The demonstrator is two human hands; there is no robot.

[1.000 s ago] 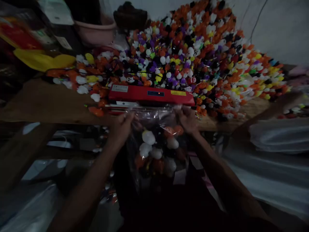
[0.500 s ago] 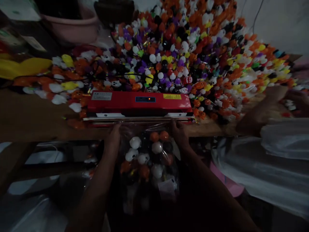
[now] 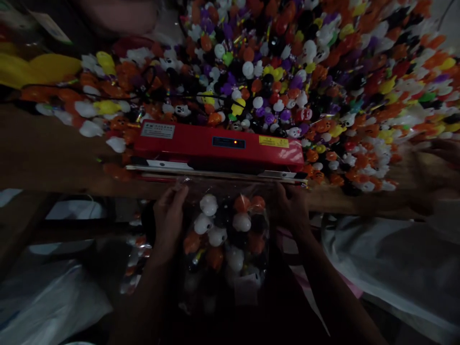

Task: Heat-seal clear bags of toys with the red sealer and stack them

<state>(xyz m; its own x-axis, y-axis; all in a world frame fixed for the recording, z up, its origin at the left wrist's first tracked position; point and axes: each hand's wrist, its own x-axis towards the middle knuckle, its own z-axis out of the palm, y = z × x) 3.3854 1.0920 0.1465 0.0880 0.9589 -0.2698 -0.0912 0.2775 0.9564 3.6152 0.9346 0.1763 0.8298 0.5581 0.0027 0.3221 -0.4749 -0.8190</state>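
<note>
A clear plastic bag [image 3: 235, 258] of white, orange and black toy figures hangs in front of the table edge. My left hand [image 3: 170, 211] pinches its upper left corner, and my right hand [image 3: 292, 206] grips the upper right side. Between them the bag's top edge is drawn fairly straight, just below the jaw of a red bag sealer [image 3: 219, 143]. An orange light glows on the sealer's panel. Whether the bag's edge lies inside the sealing slot is too dark to tell. A small pale paper label shows low in the bag.
A large heap of small Halloween toys [image 3: 266, 86] covers the table behind the sealer. A black cord crosses it. Another person's hand [image 3: 443, 149] is at the right edge. White plastic sacks [image 3: 391, 258] hang below on the right; a wooden table edge [image 3: 72, 182] runs across.
The view has tilted down and shifted, so the sealer looks larger and slightly slanted. Both my hands still hold the bag; the right one has moved outward. The other person's arm has mostly left view.
</note>
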